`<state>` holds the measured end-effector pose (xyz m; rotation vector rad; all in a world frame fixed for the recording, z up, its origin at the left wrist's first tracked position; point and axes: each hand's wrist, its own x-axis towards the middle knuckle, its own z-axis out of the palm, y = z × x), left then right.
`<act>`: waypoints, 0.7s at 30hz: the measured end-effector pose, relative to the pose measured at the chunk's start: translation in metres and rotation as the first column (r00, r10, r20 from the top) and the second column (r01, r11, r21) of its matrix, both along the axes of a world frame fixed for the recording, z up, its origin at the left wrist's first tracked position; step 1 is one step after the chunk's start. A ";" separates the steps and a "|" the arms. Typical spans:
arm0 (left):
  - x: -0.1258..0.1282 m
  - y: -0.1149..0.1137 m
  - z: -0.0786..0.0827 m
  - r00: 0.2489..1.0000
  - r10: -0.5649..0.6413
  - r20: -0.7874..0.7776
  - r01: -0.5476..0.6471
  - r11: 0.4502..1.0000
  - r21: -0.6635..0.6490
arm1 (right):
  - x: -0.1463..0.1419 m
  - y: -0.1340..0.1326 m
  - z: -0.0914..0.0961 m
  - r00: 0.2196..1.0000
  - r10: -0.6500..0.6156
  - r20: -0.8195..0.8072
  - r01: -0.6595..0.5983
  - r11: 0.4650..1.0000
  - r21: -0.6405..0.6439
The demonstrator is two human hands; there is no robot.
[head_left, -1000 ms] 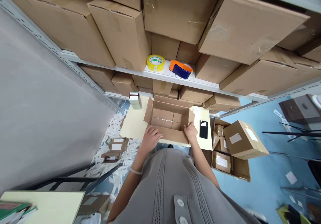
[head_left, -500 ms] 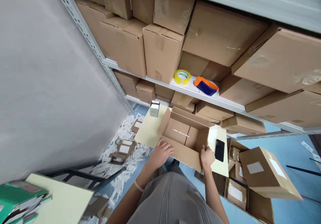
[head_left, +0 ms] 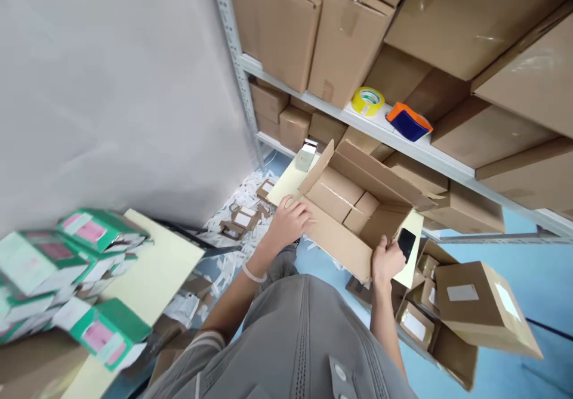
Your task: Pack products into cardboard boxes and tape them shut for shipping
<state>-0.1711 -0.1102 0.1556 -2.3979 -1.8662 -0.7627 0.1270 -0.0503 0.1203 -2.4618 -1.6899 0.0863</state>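
Observation:
An open cardboard box (head_left: 338, 238) is in front of me over the pale yellow table, tilted towards me with its flaps spread outward. Inside, its brown bottom shows a shiny strip of tape. My left hand (head_left: 290, 223) grips the left end of the near flap with bent fingers. At the right near corner, my right hand (head_left: 387, 262) is closed around the cardboard edge. Just beside that hand, a black phone (head_left: 406, 244) lies on the table (head_left: 414, 262). A small white box (head_left: 306, 155) stands at the table's far left end.
A metal shelf (head_left: 308, 98) full of cardboard boxes holds a yellow tape roll (head_left: 367, 101) and a blue-orange tape dispenser (head_left: 409, 121). Green-and-white boxes (head_left: 110, 330) are piled on the left. Paper strips litter the floor. Right, a large carton (head_left: 452, 357) contains smaller boxes.
My view has swung left and down, bringing more green-and-white boxes into sight. The cardboard box has turned clockwise and tilted, with both hands still on it.

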 end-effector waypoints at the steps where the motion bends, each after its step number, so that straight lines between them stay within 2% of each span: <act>1: 0.004 -0.020 0.000 0.999 0.033 0.024 -0.033 0.999 -0.006 | -0.003 -0.010 -0.002 1.000 0.030 0.004 -0.030 0.999 -0.011; 6: 0.026 -0.126 -0.001 0.957 0.221 0.187 -0.209 0.974 -0.083 | -0.032 -0.074 -0.011 0.978 0.206 -0.013 -0.206 0.969 -0.138; 10: 0.030 -0.197 -0.001 0.865 0.409 0.290 -0.387 0.912 -0.134 | -0.068 -0.128 -0.012 0.907 0.417 -0.063 -0.419 0.874 -0.246; 13: 0.021 -0.237 0.002 0.797 0.529 0.291 -0.508 0.848 -0.152 | -0.094 -0.161 -0.008 0.818 0.567 -0.092 -0.568 0.774 -0.280; 17: 0.005 -0.279 0.007 0.747 0.627 0.222 -0.607 0.779 -0.157 | -0.128 -0.192 -0.001 0.714 0.695 -0.080 -0.685 0.670 -0.287; 19: -0.002 -0.298 0.010 0.731 0.657 0.184 -0.635 0.754 -0.167 | -0.145 -0.205 0.002 0.683 0.728 -0.061 -0.712 0.644 -0.280; 21: -0.013 -0.318 0.013 0.707 0.689 0.159 -0.668 0.724 -0.170 | -0.162 -0.216 0.005 0.673 0.739 -0.029 -0.719 0.644 -0.263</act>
